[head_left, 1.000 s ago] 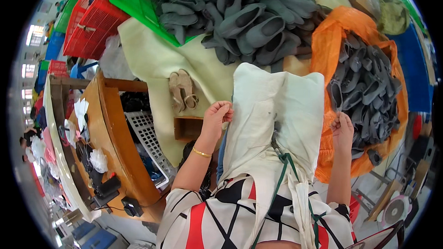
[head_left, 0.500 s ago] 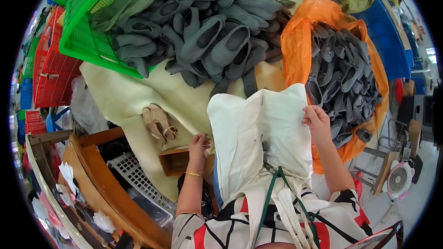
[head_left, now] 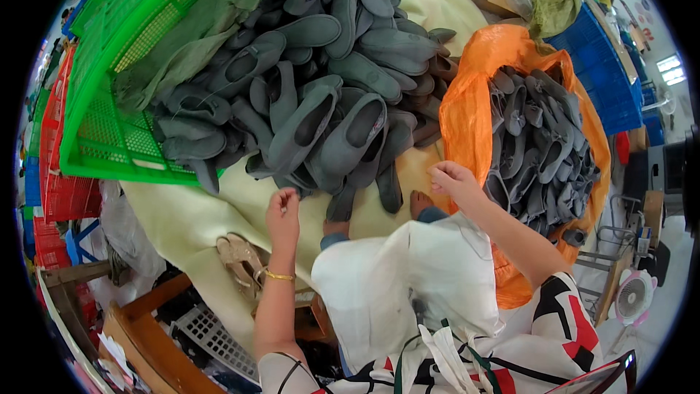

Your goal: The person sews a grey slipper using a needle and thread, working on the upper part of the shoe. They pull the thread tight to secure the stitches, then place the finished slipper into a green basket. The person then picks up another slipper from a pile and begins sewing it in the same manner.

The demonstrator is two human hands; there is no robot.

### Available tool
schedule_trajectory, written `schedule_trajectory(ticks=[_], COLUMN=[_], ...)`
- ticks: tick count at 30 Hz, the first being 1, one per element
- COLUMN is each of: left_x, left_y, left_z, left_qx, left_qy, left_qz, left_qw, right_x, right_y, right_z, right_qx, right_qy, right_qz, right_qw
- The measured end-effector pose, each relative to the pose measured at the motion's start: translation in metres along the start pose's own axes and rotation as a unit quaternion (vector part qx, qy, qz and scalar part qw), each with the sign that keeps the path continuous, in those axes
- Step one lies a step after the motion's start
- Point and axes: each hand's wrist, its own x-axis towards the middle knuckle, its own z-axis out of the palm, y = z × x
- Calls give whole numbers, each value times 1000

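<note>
My left hand is raised with its fingers curled in, just below the near edge of a heap of dark grey slip-on shoes. Across from it, my right hand has its fingers bent together, beside an orange sack. Nothing shows in either hand. Neither one touches a shoe. A white apron covers my lap, and my bare feet rest on a pale yellow sheet by the heap.
A green crate stands behind the heap at left. More grey shoes fill the orange sack. Beige sandals lie near my left forearm, by a wooden drawer unit. Blue crates and a fan are at right.
Both hands have moved up and forward from the apron's sides toward the shoe heap. The raised apron top has dropped, uncovering my feet. My view has shifted forward.
</note>
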Motion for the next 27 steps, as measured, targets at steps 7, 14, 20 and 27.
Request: schedule_trajectory(ticks=[7,14,20,27], left_x=[152,275,319,309], left_y=[78,67,39,22], left_z=[71,146,203,206], left_qx=[128,221,399,482], left_qy=[-1,-139,-246,-311], left_qz=[223,168,94,94], left_qw=[966,951,878,813], right_x=[153,271,330,324], right_y=[52,63,74,132], right_z=[-29,-45,-28,-13], right_qx=[-342,-509,-576,-593], right_qy=[77,74,12,-93], right_qz=[-186,-160,-134,-174], right_qw=[918,842,806,781])
